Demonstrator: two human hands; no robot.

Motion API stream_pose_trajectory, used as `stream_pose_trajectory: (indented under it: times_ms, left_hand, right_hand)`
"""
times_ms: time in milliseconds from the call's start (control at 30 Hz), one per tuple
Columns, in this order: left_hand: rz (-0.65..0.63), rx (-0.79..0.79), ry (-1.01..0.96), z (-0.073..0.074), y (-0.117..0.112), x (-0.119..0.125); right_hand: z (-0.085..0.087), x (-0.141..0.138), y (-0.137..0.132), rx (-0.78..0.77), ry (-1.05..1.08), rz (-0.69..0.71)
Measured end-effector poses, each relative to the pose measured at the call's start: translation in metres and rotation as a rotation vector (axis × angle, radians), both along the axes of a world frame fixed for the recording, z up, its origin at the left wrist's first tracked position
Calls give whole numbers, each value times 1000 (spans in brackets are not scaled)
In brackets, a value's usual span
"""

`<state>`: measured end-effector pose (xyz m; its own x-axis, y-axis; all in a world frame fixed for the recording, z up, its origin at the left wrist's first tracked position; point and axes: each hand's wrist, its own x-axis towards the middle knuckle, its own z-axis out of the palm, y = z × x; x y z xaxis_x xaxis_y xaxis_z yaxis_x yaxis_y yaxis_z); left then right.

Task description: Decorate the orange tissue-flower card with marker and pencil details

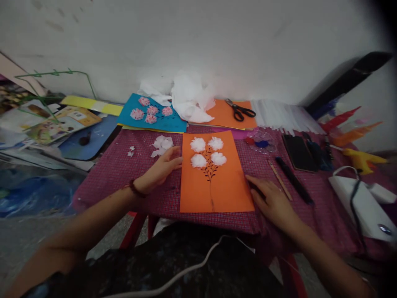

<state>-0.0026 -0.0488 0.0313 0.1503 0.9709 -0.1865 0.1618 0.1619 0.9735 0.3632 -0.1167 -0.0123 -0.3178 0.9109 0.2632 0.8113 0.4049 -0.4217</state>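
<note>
I'm seeing the card point(197, 188) lying at mid-view. I'm holding my left hand point(160, 167) by the card's nine-o'clock edge, my right hand point(273, 202) by four o'clock, both sets of fingers standing apart.

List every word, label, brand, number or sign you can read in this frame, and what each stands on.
None can be read.
Printed papers at the far left: any lettering is too small and blurred.
White box at the right: no legible marking.
Black pen: no legible marking.
Orange sheet between the hands: flowers on a stem, no visible writing.
</note>
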Motion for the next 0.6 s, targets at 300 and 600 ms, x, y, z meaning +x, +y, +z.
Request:
stream_pose_trajectory:
  times_ms: [300, 600]
  left_hand:
    - [-104, 228, 210, -16, 32, 6]
    - [-239, 432, 761, 12, 122, -7]
  right_hand:
    - [-16, -5, -13, 45, -11, -31]
    - [-16, -6, -12, 50, 72, -99]
